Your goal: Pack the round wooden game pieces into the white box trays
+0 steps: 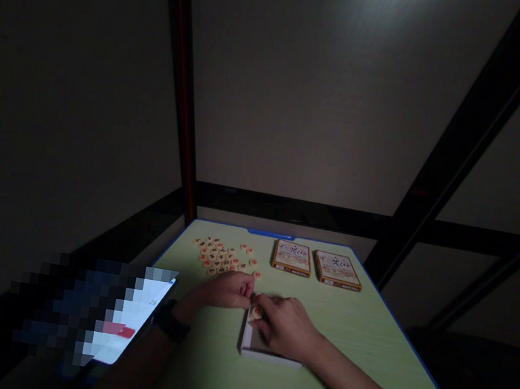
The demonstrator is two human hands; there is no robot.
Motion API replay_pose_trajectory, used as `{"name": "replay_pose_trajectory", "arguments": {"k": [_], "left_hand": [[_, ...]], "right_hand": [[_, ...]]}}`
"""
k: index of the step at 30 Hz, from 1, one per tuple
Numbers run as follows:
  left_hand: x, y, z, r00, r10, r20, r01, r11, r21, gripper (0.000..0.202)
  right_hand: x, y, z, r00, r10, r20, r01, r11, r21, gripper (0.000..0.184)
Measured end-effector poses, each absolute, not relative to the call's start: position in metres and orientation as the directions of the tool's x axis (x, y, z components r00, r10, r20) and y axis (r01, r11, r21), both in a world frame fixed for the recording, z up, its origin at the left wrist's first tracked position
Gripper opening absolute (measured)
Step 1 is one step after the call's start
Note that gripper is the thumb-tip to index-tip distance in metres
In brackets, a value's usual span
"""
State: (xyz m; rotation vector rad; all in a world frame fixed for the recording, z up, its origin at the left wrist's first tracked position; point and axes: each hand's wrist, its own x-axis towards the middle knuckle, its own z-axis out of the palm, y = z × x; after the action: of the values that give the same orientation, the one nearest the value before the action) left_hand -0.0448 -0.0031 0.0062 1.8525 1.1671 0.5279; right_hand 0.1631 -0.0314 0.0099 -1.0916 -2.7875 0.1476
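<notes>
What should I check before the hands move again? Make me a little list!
1. Right hand at the white tray: ok, it is over it.
2. Disc by that hand's fingertips gripped firmly: cannot tell.
3. Left hand free of discs: cannot tell, its fingers are curled.
4. Loose discs all in one cluster: not ok, a few lie apart.
5. Two boxes clear of the tray: ok, they lie beyond it.

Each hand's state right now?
Left hand: fingers curled; contents cannot be told.
Right hand: fingers around a round, cream, red-marked piece at the white rectangular box; firm grip cannot be told.
</notes>
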Motion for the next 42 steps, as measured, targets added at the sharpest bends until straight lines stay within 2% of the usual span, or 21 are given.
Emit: {"name": "replay_pose_trajectory", "arguments": {"k": [6, 14, 21, 35, 38, 42], "left_hand": [[-0.044, -0.003, 0.001, 0.525, 0.833, -0.174, 0.409, -0.068, 0.910, 0.014], [-0.045, -0.001, -0.001, 0.545, 0.819, -0.183, 0.373, -0.041, 0.927, 0.014], [-0.045, -0.001, 0.000, 0.531, 0.824, -0.198, 0.389, -0.029, 0.921, 0.014], [-0.043, -0.002, 0.002, 0.538, 0.818, -0.205, 0.380, -0.017, 0.925, 0.013], [-0.045, -0.001, 0.001, 0.544, 0.814, -0.201, 0.381, -0.026, 0.924, 0.014], [-0.050, 0.002, 0.001, 0.539, 0.825, -0.167, 0.383, -0.064, 0.922, 0.013]], "right_hand": [[0.162, -0.030, 0.005, -0.718, 0.687, 0.111, 0.676, 0.726, -0.126, 0.023], [0.163, -0.028, -0.002, -0.730, 0.667, 0.152, 0.645, 0.745, -0.170, 0.021], [0.166, -0.026, 0.010, -0.684, 0.716, 0.139, 0.629, 0.675, -0.385, 0.023], [0.166, -0.020, -0.002, -0.674, 0.709, 0.208, 0.577, 0.681, -0.452, 0.023], [0.168, -0.020, 0.002, -0.670, 0.711, 0.215, 0.543, 0.666, -0.512, 0.020], [0.170, -0.018, 0.008, -0.604, 0.754, 0.259, 0.480, 0.603, -0.637, 0.005]]}}
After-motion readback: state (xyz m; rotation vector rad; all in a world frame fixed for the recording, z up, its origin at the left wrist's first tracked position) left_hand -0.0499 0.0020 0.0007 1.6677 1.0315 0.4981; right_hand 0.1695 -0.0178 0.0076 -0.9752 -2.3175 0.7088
